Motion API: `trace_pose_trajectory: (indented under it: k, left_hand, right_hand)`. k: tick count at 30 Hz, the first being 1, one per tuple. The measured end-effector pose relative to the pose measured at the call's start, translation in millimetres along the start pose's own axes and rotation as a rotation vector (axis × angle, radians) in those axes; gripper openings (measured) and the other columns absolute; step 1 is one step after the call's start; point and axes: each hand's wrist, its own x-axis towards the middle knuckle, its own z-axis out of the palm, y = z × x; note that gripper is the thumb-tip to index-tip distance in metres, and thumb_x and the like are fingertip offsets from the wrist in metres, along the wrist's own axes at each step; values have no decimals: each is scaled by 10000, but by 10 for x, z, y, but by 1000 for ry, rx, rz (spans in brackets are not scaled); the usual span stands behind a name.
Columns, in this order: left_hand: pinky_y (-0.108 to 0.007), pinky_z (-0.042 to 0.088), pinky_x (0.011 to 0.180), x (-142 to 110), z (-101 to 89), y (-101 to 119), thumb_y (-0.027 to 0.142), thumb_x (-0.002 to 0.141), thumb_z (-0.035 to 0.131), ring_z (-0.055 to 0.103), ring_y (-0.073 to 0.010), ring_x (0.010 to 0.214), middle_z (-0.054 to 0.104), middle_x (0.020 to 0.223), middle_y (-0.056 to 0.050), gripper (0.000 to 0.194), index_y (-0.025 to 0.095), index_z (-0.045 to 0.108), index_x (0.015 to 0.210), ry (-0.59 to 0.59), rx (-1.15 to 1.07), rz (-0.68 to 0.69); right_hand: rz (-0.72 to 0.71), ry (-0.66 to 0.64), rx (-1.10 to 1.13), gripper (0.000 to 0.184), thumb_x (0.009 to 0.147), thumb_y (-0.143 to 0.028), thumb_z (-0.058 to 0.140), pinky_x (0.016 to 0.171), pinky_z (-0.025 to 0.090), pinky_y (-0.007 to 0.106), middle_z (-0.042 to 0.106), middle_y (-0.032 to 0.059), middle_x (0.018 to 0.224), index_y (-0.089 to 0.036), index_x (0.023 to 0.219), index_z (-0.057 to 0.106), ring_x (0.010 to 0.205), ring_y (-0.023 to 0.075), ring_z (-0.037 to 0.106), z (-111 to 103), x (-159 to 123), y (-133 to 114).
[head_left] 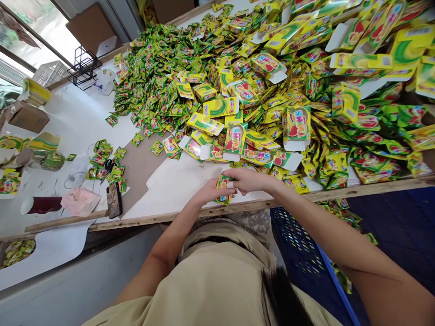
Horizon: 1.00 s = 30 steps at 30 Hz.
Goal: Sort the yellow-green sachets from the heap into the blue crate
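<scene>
Presently L hand (208, 193) at 9 o'clock and R hand (250, 180) at 2–3 both grasp the printed pkt (223, 186), long axis approx. 12–6.

Looks glossy on squarish green plastic sachets (171, 59) at eleven o'clock, smooth on rectangular yellow-and-green card boxes (220, 107) at twelve, rough on the long brown wooden tabletop edge (217, 211) at six.

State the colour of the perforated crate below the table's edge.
The perforated crate is dark blue, best seen in the head view.
</scene>
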Motion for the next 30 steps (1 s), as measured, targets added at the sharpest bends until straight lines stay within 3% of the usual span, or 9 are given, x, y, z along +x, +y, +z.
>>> trace_pose_trajectory:
  k: [4, 8, 13, 15, 19, 23, 27, 30]
  left_hand:
    - [-321, 501, 765, 13, 11, 8, 408, 567, 816, 654, -175, 760, 694, 823, -74, 493, 103, 636, 910, 63, 47, -1]
    - [-301, 490, 749, 20, 12, -36, 397, 563, 818, 642, -163, 755, 690, 841, -62, 526, 110, 616, 955, 108, 68, 36]
    - [-296, 482, 748, 5, 49, -69, 406, 536, 825, 617, -154, 746, 676, 828, -51, 537, 109, 606, 926, 291, 93, 118]
    - [-296, 479, 771, -3, 77, -56, 397, 548, 820, 607, -155, 790, 674, 893, -63, 552, 114, 599, 967, 312, 120, 167]
    - [-297, 473, 808, -3, 116, -52, 371, 553, 825, 594, -164, 865, 661, 993, -79, 600, 125, 569, 1037, 354, 170, 252]
    - [-313, 475, 823, 21, 135, -103, 407, 511, 846, 606, -185, 895, 662, 1001, -76, 702, 137, 545, 1084, 314, 154, 271]
    - [-367, 482, 863, 38, 155, -112, 692, 593, 675, 616, -248, 1000, 664, 1064, -110, 776, 154, 546, 1137, 258, -170, 245]
    - [-387, 464, 921, 7, 131, -39, 660, 697, 613, 598, -266, 1083, 667, 1101, -119, 671, 152, 577, 1134, 176, -331, 182]
  right_hand:
    - [25, 258, -160, 188, 705, -103, 470, 551, 392, 222, 627, -6, 661, -202, 824, 577, 582, 139, 580, 109, -30, 34]
    - [-10, 533, -256, 244, 738, -146, 503, 683, 412, 273, 627, 60, 874, -199, 938, 632, 754, 184, 578, 193, -120, 71]
    - [13, 908, 4, 346, 784, -270, 543, 705, 450, 319, 566, 105, 1064, -177, 1115, 507, 705, 169, 551, 360, -180, 190]
    - [38, 876, 200, 356, 794, -341, 540, 676, 466, 332, 576, 91, 1045, -197, 1111, 465, 656, 161, 543, 454, -151, 259]
    - [3, 643, 556, 306, 802, -484, 497, 656, 481, 322, 572, 27, 829, -238, 977, 451, 668, 172, 547, 569, -85, 330]
    - [-12, 624, 838, 409, 745, -612, 525, 624, 450, 286, 471, -45, 607, -237, 893, 453, 581, 146, 506, 548, -80, 306]
    - [-30, 499, 1067, 463, 623, -551, 701, 545, 401, 235, 466, -70, 579, -222, 865, 484, 506, 98, 456, 489, -73, 296]
    - [-37, 417, 1176, 450, 594, -466, 760, 513, 372, 215, 478, -71, 583, -209, 859, 504, 486, 78, 429, 453, -57, 314]
